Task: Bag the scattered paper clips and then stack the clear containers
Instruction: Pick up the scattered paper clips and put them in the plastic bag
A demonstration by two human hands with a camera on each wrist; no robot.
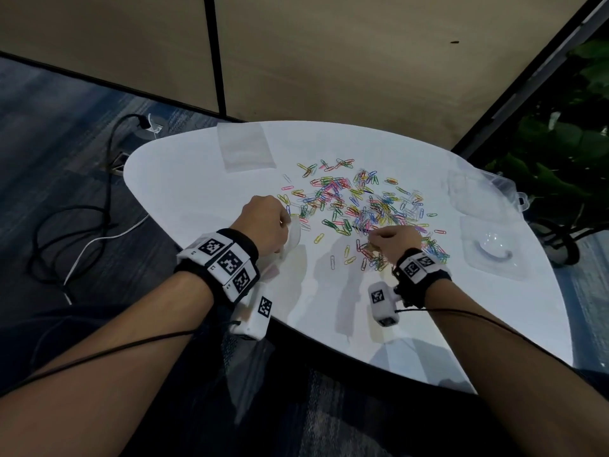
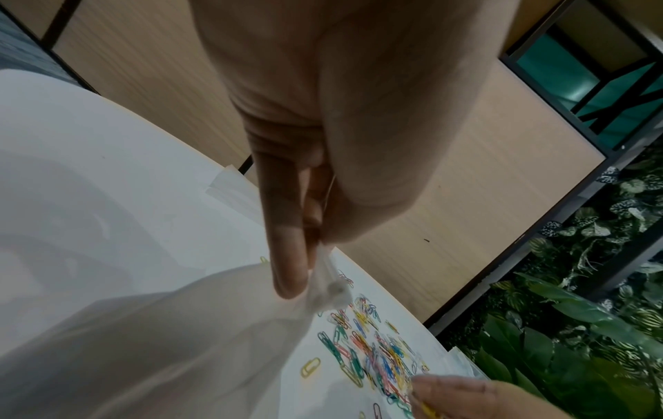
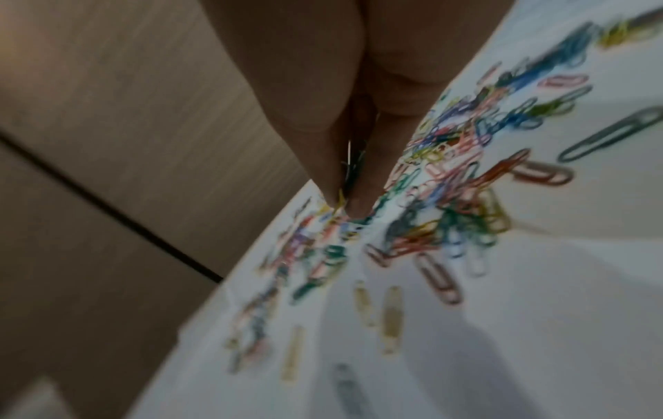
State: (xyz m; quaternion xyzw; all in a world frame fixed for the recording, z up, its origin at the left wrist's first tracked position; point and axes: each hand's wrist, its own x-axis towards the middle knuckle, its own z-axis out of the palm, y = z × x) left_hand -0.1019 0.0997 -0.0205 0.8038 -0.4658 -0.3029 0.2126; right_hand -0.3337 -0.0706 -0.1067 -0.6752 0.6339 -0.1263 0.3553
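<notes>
Coloured paper clips [image 1: 359,202] lie scattered across the middle of the white table [image 1: 204,179]. My left hand [image 1: 263,222] pinches the rim of a clear plastic bag [image 2: 172,340] at the table's left edge; the bag hangs below the fingers [image 2: 287,269]. My right hand [image 1: 392,242] is at the near edge of the pile, its fingertips [image 3: 330,184] pinching a few paper clips [image 3: 353,167]. Clear containers [image 1: 478,192] sit at the right side of the table, another clear container [image 1: 494,252] nearer to me.
A spare clear bag [image 1: 245,148] lies flat at the table's far left. Black and white cables [image 1: 99,222] run over the carpet left of the table. Beige partition panels [image 1: 329,61] stand behind it. Green plants [image 1: 566,166] crowd the right side.
</notes>
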